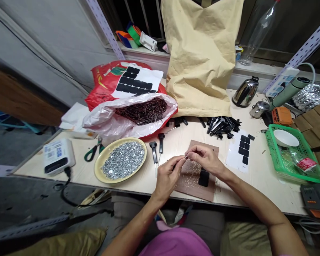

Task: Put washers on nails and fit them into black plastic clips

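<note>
My left hand (167,177) and my right hand (206,161) meet fingertip to fingertip above a brown board (208,190). Both are closed in a pinch around a tiny shiny piece (186,156), too small to name. Pale crumbs are scattered across the board, and black rounded square pads (203,178) lie there below my right hand. Left of my hands, two black-handled tools with thin metal shafts, one a black-handled tool (154,151), rest on the table. A yellow bowl (98,170) farther left is filled with small silvery metal pieces (124,160).
Behind stands an open red bag (102,76) of dark nails or screws (144,111), beside a large tan sack (200,64). Black plastic parts (221,126) lie before the sack. At right are a sheet of black pads (236,154) and a green basket (276,160); scissors (92,153) lie left.
</note>
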The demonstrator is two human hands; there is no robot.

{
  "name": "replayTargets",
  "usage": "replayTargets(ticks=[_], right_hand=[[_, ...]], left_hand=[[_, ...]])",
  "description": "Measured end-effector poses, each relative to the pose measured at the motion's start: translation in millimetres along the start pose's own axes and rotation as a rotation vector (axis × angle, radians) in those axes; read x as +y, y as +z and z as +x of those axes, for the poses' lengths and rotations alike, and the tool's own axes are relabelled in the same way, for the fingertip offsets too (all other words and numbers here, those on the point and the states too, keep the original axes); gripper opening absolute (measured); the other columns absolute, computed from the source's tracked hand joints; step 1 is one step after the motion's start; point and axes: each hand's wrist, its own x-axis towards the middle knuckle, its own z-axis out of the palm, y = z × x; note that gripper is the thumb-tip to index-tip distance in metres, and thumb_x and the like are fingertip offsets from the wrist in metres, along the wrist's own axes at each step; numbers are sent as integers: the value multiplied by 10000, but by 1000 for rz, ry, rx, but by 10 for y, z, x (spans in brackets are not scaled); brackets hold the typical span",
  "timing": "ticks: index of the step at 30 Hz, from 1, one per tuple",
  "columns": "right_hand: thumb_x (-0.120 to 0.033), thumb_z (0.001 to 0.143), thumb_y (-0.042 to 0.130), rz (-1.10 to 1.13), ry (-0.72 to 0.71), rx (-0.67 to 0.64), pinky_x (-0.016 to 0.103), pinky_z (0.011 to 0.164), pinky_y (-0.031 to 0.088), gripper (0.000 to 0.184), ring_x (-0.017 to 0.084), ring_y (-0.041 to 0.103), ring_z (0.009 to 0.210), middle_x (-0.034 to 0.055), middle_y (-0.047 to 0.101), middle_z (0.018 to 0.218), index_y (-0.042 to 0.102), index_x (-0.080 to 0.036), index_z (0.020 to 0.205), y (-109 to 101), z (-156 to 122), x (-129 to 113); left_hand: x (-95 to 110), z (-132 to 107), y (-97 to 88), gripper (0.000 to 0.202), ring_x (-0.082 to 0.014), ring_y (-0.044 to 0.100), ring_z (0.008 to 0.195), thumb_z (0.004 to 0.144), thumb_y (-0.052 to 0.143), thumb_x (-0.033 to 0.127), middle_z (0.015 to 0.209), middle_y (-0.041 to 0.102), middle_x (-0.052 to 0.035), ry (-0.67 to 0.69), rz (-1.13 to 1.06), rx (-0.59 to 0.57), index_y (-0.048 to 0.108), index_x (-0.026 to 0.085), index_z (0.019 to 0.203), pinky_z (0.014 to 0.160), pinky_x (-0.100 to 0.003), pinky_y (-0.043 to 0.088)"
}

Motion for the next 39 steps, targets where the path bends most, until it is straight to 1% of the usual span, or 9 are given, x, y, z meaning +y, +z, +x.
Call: replayTargets(ticks=[4,10,17,20,25,29,32,37,39], right_hand=[[-441,845,593,185,173,-140,240,635,483,305,109,590,679,27,664,776,672,-148,873,-18,87,72],[-346,903,539,-148,-36,-60,260,691,490,242,131,620,764,47,671,854,701,-173,955,70,163,104],[-236,966,428,-614,-397,-18,272,722,514,241,151,617,811,73,659,897,650,-160,1022,282,138,58],[-153,963,376,-949,-390,-45,285,676,481,260,172,582,768,83,633,840,636,-144,948,417,127,73],[-53,909,368,-1319,-266,-116,308,616,405,251,202,510,707,78,570,752,589,-148,839,653,131,104],[-66,889,397,-1267,-114,-233,295,639,393,187,199,496,737,72,562,803,553,-164,853,722,216,158],[-66,856,405,-1123,68,-237,277,616,384,161,180,486,708,62,561,815,529,-168,839,643,330,221],[-57,848,334,-877,188,-129,258,654,396,216,143,481,667,20,543,753,508,-176,804,427,433,323],[-70,855,340,-857,185,-126,256,660,399,214,140,491,673,21,556,764,524,-174,818,389,426,369]], left_hand=[[-36,40,-104,282,-86,442,488,809,575,403,541,529,25,-201,-126,-116,695,148,792,477,-203,376],[-92,19,-193,341,-82,409,470,814,561,461,522,478,41,-306,-172,-89,693,147,825,460,-205,337],[-192,-81,-260,203,-155,633,725,890,520,299,795,705,-44,105,299,153,697,202,911,690,-249,465],[-220,-122,-262,229,-159,618,687,923,476,267,733,687,-49,198,554,164,691,193,949,667,-252,433],[-264,-162,-236,233,-173,575,653,924,442,175,699,655,-49,164,802,127,673,191,896,608,-276,365],[-344,-178,-241,242,-186,573,658,905,436,111,705,659,-53,173,884,78,665,188,881,581,-287,344],[-381,-178,-260,230,-186,584,659,915,441,151,716,669,-61,153,833,111,668,185,912,595,-283,357],[-449,-95,-297,190,-174,631,737,896,479,240,837,705,-58,-39,438,144,663,195,908,652,-254,405],[-508,-33,-315,159,-158,601,636,852,513,253,727,680,-27,-189,277,107,656,192,817,606,-247,396]])
